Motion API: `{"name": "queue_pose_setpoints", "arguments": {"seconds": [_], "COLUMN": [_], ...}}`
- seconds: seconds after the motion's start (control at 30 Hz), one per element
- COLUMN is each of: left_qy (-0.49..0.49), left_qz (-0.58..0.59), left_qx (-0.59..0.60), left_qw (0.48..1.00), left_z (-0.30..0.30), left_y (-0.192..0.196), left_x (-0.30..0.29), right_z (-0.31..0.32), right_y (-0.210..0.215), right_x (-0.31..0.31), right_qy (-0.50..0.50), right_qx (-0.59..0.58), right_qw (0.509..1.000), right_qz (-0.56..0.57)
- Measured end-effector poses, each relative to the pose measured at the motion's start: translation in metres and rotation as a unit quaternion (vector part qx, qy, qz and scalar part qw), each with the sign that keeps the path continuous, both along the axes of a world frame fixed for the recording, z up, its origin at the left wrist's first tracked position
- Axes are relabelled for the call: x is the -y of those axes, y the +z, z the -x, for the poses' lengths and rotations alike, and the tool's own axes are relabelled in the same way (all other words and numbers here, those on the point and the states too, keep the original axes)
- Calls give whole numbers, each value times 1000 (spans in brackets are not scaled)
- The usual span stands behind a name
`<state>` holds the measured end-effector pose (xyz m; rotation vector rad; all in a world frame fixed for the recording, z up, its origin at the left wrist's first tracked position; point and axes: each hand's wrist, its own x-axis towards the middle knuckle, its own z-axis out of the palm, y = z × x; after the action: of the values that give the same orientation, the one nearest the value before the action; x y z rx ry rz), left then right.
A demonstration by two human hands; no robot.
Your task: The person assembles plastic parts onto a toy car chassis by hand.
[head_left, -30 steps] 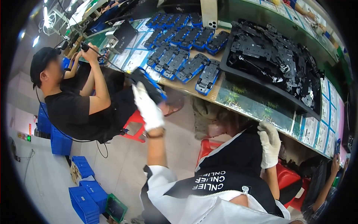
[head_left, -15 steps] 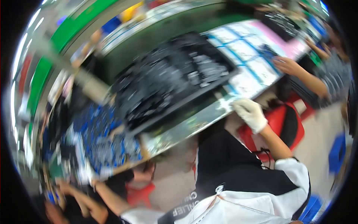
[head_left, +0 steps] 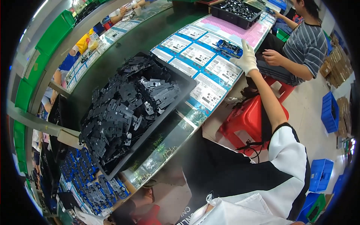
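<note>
My right hand, in a white glove, reaches over the far part of the table with its fingers apart. Just left of it a blue toy car lies on the printed sheets, its dark underside apparently facing up. The gloved fingers are close to the car's end; whether they touch it is unclear. Low at the left edge of the view, my left hand, also white-gloved, is partly cut off beside several rows of blue toy cars. Its finger posture cannot be made out.
A large black tray heaped with black plastic parts stands between my hands. Farther back is another black bin on pink sheeting. A co-worker sits at the right, near a red stool. Blue crates stand on the floor.
My view has swung, with the tray now further left. My right hand has moved up and away, from the table's near edge to beside the single blue car. My left hand is lower in view.
</note>
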<state>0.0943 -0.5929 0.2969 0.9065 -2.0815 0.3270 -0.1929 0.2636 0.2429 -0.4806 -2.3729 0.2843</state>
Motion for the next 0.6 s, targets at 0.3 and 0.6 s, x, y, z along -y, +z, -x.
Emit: {"name": "queue_pose_setpoints", "arguments": {"seconds": [0.3, 0.6], "left_qy": [-484, -551], "left_qz": [-415, -809], "left_qx": [-296, -137], "left_qw": [711, 151], "left_z": [77, 114], "left_y": [2, -41], "left_x": [-301, -498], "right_z": [39, -108], "right_y": [-33, 71], "right_x": [-47, 136], "right_qy": [106, 333], "right_qx": [-11, 48], "right_qw": [974, 866], "right_qz": [200, 368]}}
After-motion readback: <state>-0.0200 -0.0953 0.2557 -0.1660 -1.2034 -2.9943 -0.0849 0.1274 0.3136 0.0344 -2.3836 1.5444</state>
